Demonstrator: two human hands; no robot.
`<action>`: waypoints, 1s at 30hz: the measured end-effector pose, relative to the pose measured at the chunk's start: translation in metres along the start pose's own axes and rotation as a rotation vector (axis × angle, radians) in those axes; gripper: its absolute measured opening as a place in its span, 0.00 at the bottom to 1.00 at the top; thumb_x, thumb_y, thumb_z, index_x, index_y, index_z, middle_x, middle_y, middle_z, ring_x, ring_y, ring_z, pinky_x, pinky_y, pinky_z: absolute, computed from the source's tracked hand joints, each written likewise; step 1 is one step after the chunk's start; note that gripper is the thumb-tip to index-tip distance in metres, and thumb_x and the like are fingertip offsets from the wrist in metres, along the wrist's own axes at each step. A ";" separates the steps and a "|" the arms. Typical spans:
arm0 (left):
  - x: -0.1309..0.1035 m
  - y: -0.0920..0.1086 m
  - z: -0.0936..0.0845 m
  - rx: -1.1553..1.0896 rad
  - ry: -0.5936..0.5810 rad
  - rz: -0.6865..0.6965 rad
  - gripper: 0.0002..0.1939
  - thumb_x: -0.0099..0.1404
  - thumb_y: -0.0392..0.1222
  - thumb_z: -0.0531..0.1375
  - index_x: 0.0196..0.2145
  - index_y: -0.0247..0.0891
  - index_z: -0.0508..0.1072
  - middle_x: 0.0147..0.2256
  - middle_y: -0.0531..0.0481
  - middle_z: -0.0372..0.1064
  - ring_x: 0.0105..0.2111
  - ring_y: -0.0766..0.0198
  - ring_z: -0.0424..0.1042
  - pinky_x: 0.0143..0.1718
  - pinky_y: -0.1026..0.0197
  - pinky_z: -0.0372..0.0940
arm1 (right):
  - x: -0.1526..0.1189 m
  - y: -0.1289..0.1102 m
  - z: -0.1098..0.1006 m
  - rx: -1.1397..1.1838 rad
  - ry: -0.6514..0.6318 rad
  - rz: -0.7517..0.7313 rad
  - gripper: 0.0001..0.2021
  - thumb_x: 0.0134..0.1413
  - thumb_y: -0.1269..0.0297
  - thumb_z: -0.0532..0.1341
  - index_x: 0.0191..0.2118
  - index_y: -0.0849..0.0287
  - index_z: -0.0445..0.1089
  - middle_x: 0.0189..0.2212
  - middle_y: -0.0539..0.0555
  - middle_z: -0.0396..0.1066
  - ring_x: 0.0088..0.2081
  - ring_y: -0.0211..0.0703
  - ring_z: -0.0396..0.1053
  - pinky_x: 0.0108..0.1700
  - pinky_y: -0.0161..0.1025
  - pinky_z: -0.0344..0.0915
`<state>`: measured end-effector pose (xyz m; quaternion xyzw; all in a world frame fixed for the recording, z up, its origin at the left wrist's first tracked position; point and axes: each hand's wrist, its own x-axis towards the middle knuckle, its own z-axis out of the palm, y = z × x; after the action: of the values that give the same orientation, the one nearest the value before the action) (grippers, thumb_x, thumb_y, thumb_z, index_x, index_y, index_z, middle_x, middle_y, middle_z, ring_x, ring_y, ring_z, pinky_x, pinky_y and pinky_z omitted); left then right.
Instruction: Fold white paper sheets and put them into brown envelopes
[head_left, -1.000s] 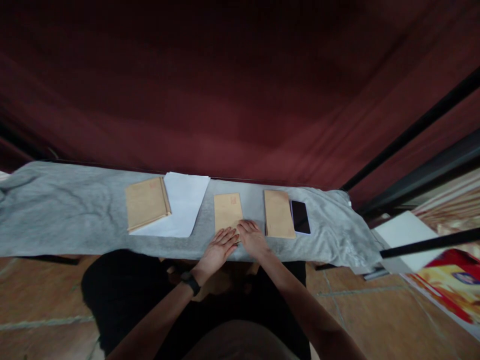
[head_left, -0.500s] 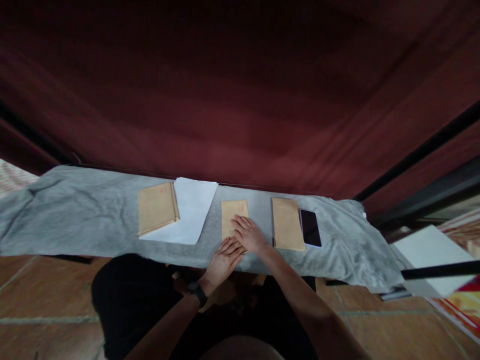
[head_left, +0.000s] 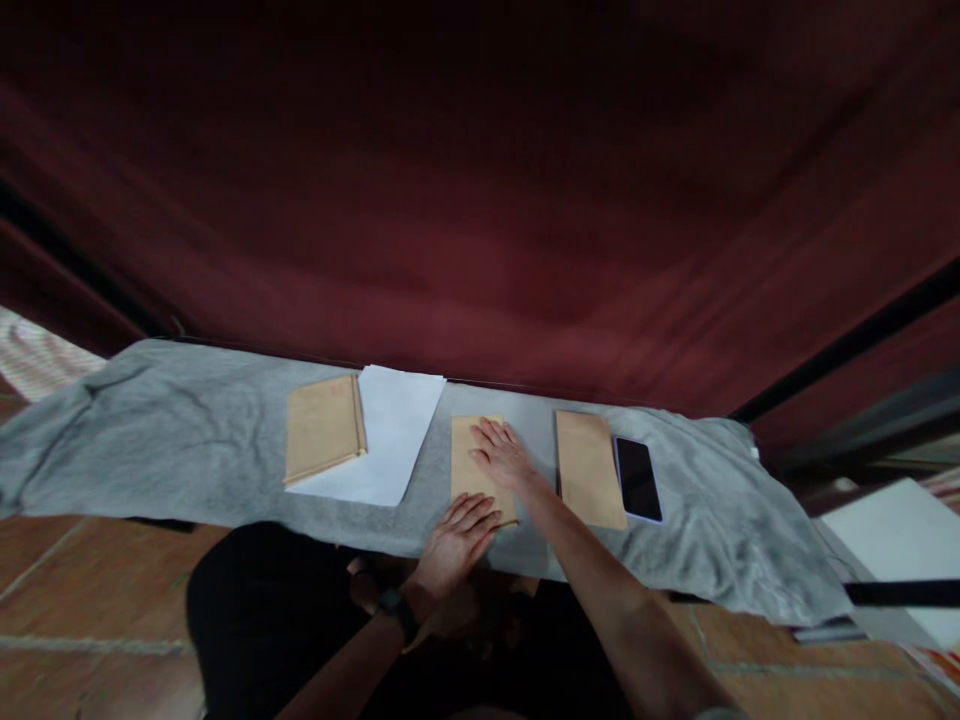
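A brown paper envelope (head_left: pixel 466 476) lies on the grey cloth in front of me, partly covered by both hands. My left hand (head_left: pixel 459 535), with a dark watch on the wrist, rests flat across the envelope's near end, fingers stretched out. Farther up, my right hand (head_left: pixel 504 455) presses flat on its upper right part, fingers extended. To the left, several stacked brown envelopes (head_left: pixel 324 428) lie on white paper sheets (head_left: pixel 397 425). Right of my right forearm is another brown envelope or pile of them (head_left: pixel 590 470); I cannot tell which.
A phone (head_left: pixel 638 480) lies right of the right-hand envelopes. Grey cloth (head_left: pixel 202 430) covers the narrow bench. A dark red fabric wall (head_left: pixel 480 250) rises behind it. A white board (head_left: pixel 896 545) and a dark bar stand at the far right.
My right hand has slid toward the envelope's far end, covering its red print. My left hand stays at the near end, and the hands are now apart. The view has shifted slightly.
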<state>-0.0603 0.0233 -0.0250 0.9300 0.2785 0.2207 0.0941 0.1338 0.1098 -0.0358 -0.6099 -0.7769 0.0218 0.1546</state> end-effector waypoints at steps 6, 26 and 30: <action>0.001 0.002 -0.003 -0.019 -0.007 -0.008 0.17 0.73 0.43 0.53 0.56 0.46 0.73 0.59 0.50 0.69 0.60 0.58 0.66 0.65 0.46 0.59 | 0.011 0.001 0.001 -0.005 0.027 0.021 0.27 0.70 0.54 0.49 0.68 0.61 0.55 0.69 0.60 0.51 0.70 0.50 0.49 0.71 0.54 0.44; -0.001 0.004 -0.005 -0.044 0.008 -0.029 0.18 0.72 0.42 0.54 0.56 0.42 0.72 0.57 0.45 0.70 0.59 0.56 0.67 0.64 0.44 0.60 | -0.041 -0.019 -0.004 0.032 -0.002 -0.054 0.25 0.70 0.61 0.49 0.69 0.60 0.53 0.68 0.58 0.51 0.69 0.44 0.49 0.71 0.50 0.49; 0.000 0.006 -0.009 -0.092 0.014 -0.031 0.18 0.72 0.40 0.52 0.55 0.40 0.72 0.56 0.45 0.71 0.58 0.57 0.68 0.64 0.45 0.61 | -0.067 -0.026 -0.006 0.067 -0.005 -0.061 0.24 0.71 0.62 0.47 0.69 0.59 0.53 0.68 0.57 0.51 0.69 0.44 0.51 0.69 0.51 0.52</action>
<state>-0.0616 0.0191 -0.0154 0.9187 0.2829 0.2383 0.1381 0.1254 0.0381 -0.0387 -0.5804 -0.7944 0.0444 0.1735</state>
